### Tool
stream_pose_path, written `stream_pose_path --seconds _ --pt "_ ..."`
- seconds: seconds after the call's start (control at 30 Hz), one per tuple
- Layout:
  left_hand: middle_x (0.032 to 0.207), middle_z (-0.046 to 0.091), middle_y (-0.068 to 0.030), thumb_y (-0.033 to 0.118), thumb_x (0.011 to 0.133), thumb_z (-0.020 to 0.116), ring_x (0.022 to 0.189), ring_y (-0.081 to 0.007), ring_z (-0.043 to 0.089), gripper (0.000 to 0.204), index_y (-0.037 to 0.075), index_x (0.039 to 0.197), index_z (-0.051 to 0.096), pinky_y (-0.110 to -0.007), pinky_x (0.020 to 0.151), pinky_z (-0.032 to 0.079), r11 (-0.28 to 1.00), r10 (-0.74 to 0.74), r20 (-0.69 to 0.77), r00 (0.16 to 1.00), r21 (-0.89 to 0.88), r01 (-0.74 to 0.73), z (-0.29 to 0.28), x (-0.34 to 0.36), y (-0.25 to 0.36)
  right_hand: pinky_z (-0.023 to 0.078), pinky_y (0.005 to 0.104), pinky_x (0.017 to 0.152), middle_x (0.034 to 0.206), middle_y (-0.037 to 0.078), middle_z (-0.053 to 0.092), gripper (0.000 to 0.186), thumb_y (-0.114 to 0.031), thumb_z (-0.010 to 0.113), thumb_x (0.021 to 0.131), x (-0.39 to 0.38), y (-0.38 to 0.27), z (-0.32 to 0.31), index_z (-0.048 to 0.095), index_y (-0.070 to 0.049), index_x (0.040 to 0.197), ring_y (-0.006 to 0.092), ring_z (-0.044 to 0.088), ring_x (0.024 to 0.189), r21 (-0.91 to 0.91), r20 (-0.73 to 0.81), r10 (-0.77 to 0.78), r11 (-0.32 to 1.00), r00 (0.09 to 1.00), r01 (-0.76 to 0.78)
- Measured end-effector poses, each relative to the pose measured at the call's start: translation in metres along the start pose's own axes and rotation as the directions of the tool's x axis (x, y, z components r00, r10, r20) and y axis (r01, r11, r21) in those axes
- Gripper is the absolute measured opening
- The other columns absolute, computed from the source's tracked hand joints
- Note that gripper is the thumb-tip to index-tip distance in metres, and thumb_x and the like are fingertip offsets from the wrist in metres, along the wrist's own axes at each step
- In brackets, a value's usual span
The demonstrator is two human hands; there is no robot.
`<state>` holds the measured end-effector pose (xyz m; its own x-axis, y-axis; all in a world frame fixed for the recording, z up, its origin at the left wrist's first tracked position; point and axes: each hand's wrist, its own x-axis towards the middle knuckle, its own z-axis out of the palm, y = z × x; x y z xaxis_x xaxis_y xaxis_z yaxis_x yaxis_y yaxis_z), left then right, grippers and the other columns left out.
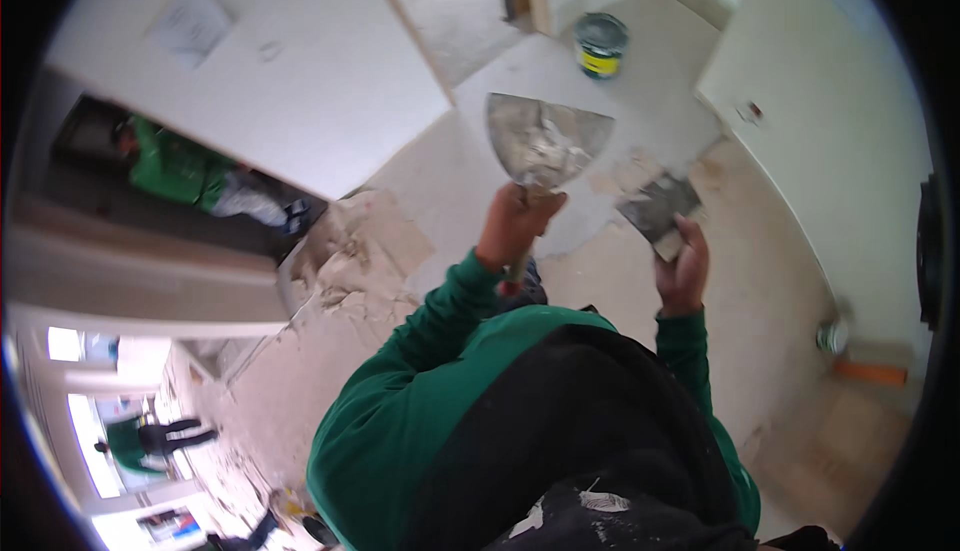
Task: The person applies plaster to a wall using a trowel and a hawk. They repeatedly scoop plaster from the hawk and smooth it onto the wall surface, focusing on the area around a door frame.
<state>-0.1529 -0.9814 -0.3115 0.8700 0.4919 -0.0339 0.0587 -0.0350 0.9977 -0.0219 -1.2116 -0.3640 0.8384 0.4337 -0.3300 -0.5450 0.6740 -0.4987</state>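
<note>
My left hand point(515, 229) is closed round the handle of a wide, fan-shaped putty knife point(545, 141). Its blade points away from me, and pale filler is smeared across it. To the right, my right hand point(684, 269) grips a smaller, squarer scraper point(658, 208), thumb against its dark grey blade. A gap separates the two blades. Much of the scraper's handle is hidden in my palm. Both tools are held up in front of my body, above the floor.
A dark bucket point(601, 48) with a yellow band stands ahead on the floor. Crumpled sheeting point(365, 256) lies to the left. Co-workers in green are at left, one in a dark opening point(180, 171), another farther back point(135, 441). An orange block point(870, 373) lies by the right wall.
</note>
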Motion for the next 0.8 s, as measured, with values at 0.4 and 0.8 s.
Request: stream_pose_path --seconds 0.4,0.8 --pt "0.089 0.059 -0.0146 0.002 0.084 0.064 0.074 -0.0385 0.060 0.040 0.008 0.123 0.062 -0.041 0.064 0.050 0.693 0.536 0.278 0.797 0.394 -0.604 0.055 0.274 -0.031 0.045 0.0424 0.105 0.123 0.017 0.060 0.039 -0.013 0.046 0.094 0.199 -0.038 0.129 0.049 0.005 0.128 0.0299 0.060 0.114 0.074 0.074 0.045 0.996 0.996 -0.051" --pt "0.084 0.060 -0.0081 0.018 0.082 0.078 0.055 -0.0208 0.057 0.039 0.003 0.111 0.056 -0.033 0.049 0.047 0.944 0.059 0.311 0.948 0.292 -0.154 0.073 0.518 -0.071 0.049 0.0391 0.099 0.119 0.009 0.063 0.036 0.001 0.055 0.090 0.420 -0.149 0.208 0.054 -0.002 0.126 0.0233 0.062 0.111 0.051 0.145 -0.306 0.952 0.941 0.302"
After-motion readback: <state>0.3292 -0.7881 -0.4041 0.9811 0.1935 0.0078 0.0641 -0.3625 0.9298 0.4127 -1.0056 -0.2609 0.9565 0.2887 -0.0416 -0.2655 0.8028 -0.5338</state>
